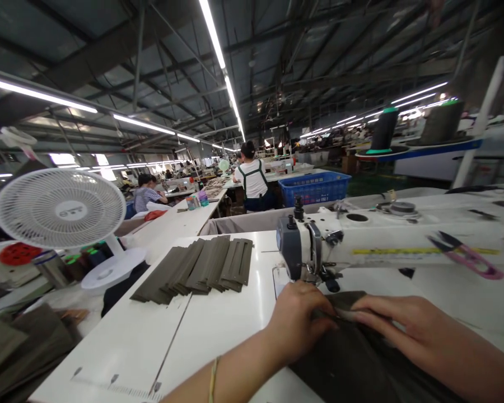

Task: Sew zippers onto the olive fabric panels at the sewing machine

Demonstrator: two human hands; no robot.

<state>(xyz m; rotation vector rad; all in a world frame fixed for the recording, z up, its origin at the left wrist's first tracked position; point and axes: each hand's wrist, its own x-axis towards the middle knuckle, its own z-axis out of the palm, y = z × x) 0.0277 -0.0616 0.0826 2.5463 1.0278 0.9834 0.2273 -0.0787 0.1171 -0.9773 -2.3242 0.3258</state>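
Observation:
Dark olive fabric lies on the white table in front of the sewing machine and hangs toward me at the bottom right. My left hand pinches its upper edge just below the machine head, fingers curled. From the right, my right hand grips the same edge between thumb and fingers. A narrow pale strip shows between the two hands; I cannot tell what it is. The needle area is partly hidden behind my left hand. Thread snips with pink handles rest against the machine arm, above my right hand.
Several stacks of olive fabric pieces lie on the white table, left of the machine. A white fan stands at the left. Behind are a blue crate and two seated people. Thread cones stand at upper right.

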